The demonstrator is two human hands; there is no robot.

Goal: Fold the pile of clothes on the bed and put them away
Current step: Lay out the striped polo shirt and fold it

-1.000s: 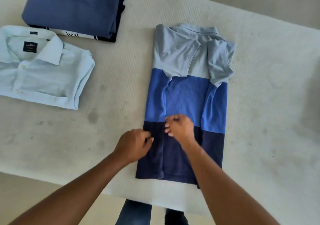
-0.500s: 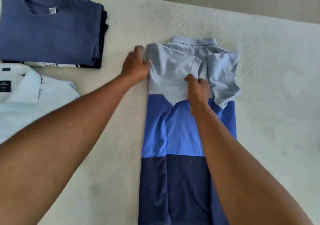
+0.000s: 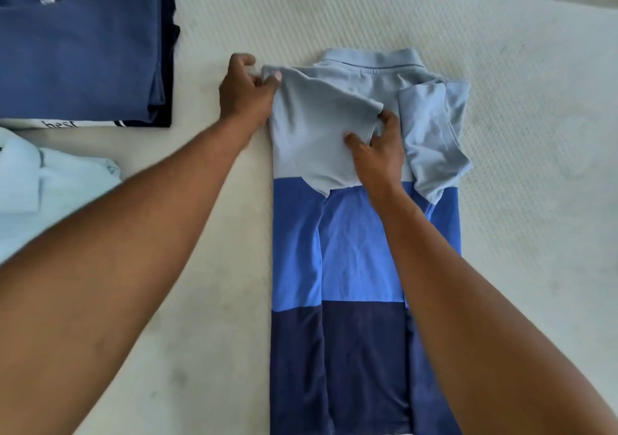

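Bed (image 3: 334,16): left hand (image 3: 245,91), right hand (image 3: 379,157) pinch polo shirt (image 3: 357,244).

head view, wide-angle | riding on the person's head | facing forward and steeply down onto the bed (image 3: 434,16) | sitting near, bed filling almost the whole frame | centring the polo shirt (image 3: 357,240), clipping the folded stack (image 3: 77,60) at upper left

Arms extended; left grip (image 3: 245,95), right grip (image 3: 378,148) pinching.

Soft even daylight, faint shadows, no glare, slight overall softness, wide-angle stretching toward the edges
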